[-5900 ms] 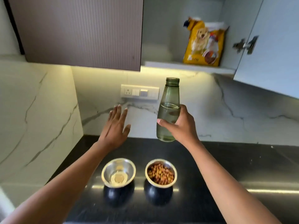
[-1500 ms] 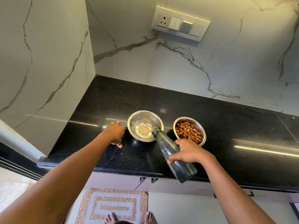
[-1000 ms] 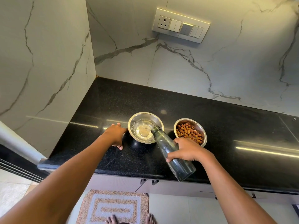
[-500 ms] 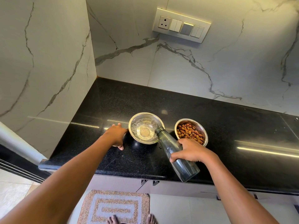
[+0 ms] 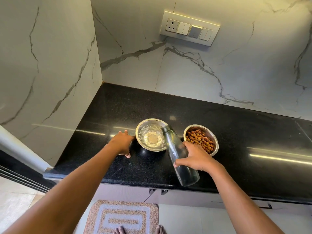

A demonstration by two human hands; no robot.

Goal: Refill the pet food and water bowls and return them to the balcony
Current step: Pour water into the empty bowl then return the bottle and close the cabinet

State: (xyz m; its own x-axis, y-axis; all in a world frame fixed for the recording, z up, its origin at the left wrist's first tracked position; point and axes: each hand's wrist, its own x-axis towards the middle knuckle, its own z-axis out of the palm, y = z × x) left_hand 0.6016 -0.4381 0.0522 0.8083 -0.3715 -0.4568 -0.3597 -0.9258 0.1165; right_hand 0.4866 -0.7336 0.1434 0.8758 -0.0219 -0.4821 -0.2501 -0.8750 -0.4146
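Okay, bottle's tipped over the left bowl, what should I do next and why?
Probably tip the bottle back upright with the right hand and set it down. It looks nearly empty, the water bowl holds water, and the food bowl already has kibble. The left hand rests beside the water bowl.

Home kitchen, black granite countertop [image 5: 219,129], marble backsplash [image 5: 194,68], switchboard [image 5: 190,28]

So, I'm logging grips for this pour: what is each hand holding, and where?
Right hand grips the glass bottle around its lower body. Left hand holds nothing; it rests against the water bowl.
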